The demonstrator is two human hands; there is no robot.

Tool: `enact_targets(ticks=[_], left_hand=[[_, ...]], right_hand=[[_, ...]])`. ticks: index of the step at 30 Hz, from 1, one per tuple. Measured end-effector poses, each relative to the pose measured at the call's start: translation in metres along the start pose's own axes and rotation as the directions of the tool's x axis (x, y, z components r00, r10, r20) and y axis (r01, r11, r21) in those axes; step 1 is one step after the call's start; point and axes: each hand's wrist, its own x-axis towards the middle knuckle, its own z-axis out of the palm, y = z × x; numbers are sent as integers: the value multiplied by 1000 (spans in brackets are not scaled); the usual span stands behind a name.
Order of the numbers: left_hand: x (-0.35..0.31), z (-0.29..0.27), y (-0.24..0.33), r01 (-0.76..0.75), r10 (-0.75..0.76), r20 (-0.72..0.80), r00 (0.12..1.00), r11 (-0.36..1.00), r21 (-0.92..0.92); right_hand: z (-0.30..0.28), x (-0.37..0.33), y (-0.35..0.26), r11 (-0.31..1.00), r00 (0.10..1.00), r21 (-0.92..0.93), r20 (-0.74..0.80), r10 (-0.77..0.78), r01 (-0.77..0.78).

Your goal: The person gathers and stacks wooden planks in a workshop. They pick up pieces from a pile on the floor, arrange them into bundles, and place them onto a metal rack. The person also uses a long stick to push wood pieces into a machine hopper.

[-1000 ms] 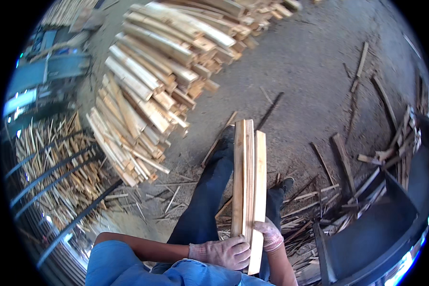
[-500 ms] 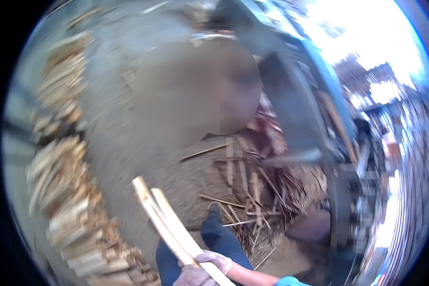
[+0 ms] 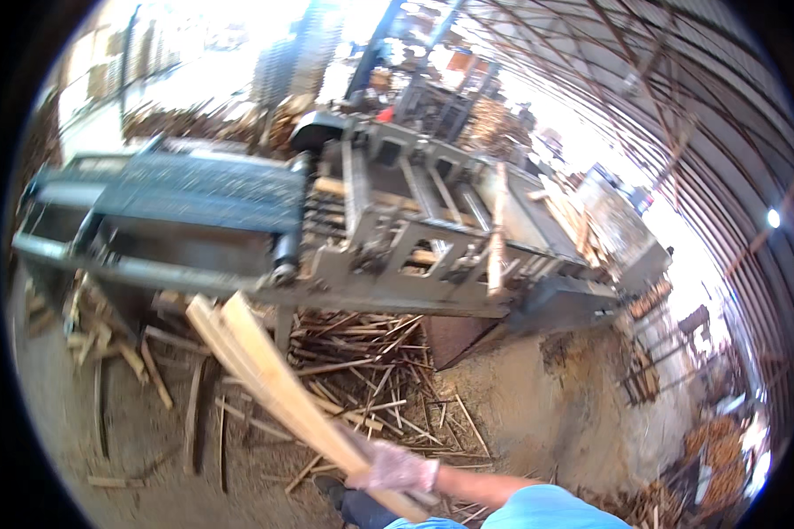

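Holding boards (image 3: 282,379), right hand (image 3: 395,467) seemingly curled

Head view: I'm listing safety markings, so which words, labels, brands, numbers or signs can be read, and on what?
None can be read.
Long pale wooden boards in the pinkish-gloved right hand: no lettering shows.
Long grey metal machine with a blue bed: any marking is too blurred to read.
Bright background: too small and blurred.

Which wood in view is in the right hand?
The pale boards slanting up-left from the gloved right hand, nearest the camera; the scraps beneath the machine lie loose, unheld.
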Motion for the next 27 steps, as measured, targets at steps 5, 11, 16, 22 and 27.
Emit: enact_targets(ticks=[5, 11, 16, 22, 27], left_hand=[[54, -14, -13, 167, -175, 72, 982, 980, 110], [123, 18, -40, 154, -191, 267, 945, 976, 154], [71, -3, -48, 454, -489, 186, 852, 867, 204], [42, 16, -49, 649, -673, 85, 734, 734, 201], [-34, 27, -140, 757, -760, 112, 641, 649, 75]], right_hand=[[-235, -26, -83, 975, 842, 222, -522, 135, -19], [-561, -142, -97, 232, -56, -12, -957, -285, -973], [-411, 7, -88, 361, 747, -917, -358, -560, -168], [-164, 76, -174, 489, 703, -507, 472, -531, 710], [-26, 81, -291, 470, 433, -76, 540, -722, 879]])
